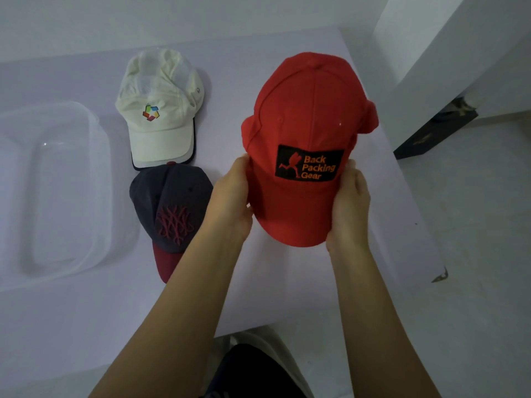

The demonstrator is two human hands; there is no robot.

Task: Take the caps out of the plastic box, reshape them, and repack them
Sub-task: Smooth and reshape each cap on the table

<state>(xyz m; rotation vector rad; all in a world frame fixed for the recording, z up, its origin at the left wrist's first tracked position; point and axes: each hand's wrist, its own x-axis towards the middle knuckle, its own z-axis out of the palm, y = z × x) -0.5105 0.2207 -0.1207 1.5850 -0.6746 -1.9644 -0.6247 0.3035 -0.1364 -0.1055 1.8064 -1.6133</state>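
Caps of three colours are seen outside the plastic box (94,173), so the unpacking step is judged to be done. A red cap (304,116) with a black patch on its front is held up over the right part of the bench (86,326), brim toward the person and crown away. It is clasped from both sides: the left grip (232,196) is closed round its left edge and the right grip (349,202) round its right edge, each where the brim meets the crown. Its crown is seen rounded and full, with a fold of cloth bulging out at either side, so the reshaping of this cap is taken to be under way and not finished. A white cap (161,110) is laid on the bench to the left of it, brim toward the person, and a dark grey cap (169,202) with a maroon brim is laid just in front of that, its crown touching the white brim; both are domed, which suggests that they are already shaped. The box is set at the left of the bench, apart from the caps, and appears to hold nothing, though its clear walls make that hard to confirm. Repacking is therefore judged not yet begun: all three caps are left to be put back.
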